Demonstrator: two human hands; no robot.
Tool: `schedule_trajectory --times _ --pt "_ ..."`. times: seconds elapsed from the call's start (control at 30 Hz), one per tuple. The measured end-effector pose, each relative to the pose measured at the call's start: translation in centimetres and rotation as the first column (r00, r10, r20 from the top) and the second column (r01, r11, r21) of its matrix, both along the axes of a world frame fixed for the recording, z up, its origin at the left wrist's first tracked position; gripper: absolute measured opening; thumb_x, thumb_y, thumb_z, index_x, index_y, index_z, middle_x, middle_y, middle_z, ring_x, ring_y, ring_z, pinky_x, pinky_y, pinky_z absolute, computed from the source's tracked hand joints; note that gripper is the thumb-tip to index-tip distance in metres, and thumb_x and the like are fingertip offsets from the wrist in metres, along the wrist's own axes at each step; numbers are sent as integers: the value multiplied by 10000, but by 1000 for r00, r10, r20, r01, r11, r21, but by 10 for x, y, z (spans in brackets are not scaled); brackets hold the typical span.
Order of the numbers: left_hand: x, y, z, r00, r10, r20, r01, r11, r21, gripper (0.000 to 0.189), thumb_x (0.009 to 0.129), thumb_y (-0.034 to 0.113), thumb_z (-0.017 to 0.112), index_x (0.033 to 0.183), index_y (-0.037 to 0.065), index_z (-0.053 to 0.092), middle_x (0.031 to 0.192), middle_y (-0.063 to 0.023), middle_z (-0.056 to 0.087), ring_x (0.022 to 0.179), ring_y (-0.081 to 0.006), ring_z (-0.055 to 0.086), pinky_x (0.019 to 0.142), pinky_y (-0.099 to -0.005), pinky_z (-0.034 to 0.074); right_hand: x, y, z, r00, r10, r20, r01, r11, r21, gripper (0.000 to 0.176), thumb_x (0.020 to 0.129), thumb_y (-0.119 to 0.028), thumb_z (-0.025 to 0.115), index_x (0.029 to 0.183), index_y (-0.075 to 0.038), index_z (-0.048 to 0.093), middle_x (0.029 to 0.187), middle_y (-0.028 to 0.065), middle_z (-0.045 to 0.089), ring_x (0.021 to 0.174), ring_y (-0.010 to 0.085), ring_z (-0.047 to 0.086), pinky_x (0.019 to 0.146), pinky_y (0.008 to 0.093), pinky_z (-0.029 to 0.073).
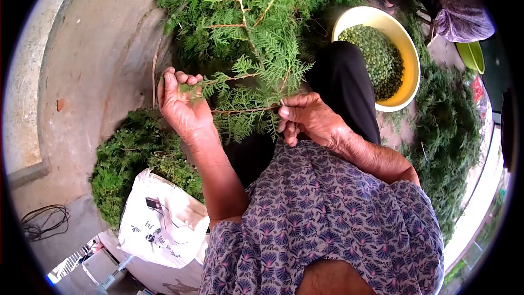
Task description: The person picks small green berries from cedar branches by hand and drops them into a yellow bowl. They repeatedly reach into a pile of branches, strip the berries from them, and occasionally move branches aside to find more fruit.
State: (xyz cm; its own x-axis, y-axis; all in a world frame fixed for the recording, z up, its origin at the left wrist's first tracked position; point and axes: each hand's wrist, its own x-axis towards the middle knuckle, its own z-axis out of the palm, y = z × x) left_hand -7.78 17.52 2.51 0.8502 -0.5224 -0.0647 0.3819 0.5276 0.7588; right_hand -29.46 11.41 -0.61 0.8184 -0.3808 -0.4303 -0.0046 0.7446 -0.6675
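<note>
A leafy arborvitae branch (248, 35) with flat green sprays and brown stems is held up in front of me. My right hand (314, 117) pinches its lower stem between thumb and fingers, near my lap. At the left, my left hand (184, 101) is turned palm up with curled fingers, and the tip of a side sprig lies in them. Whether anything small is also inside that palm is hidden. Beyond my right knee stands a yellow basin (412, 71) with a pale rim, holding many small green cones or berries (374, 49).
Cut greenery is heaped ahead (196, 38), at the left (123, 158) and along the right (445, 114). A white sack (164, 229) with dark writing and a small black device (153, 203) lies lower left. A black cable (46, 223) coils on the floor. Another person's patterned clothing (464, 24) shows upper right.
</note>
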Motion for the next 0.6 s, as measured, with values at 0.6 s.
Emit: schedule_trajectory --times 0.6 --pt "-59 -7 -28 953 -294 66 262 917 302 200 780 -69 585 976 -42 606 910 -95 630 800 -157 595 749 -284 490 -35 -26 14 982 -174 -69 144 937 -320 306 909 -248 502 725 -8 545 544 23 460 419 83 398 400 231 341"
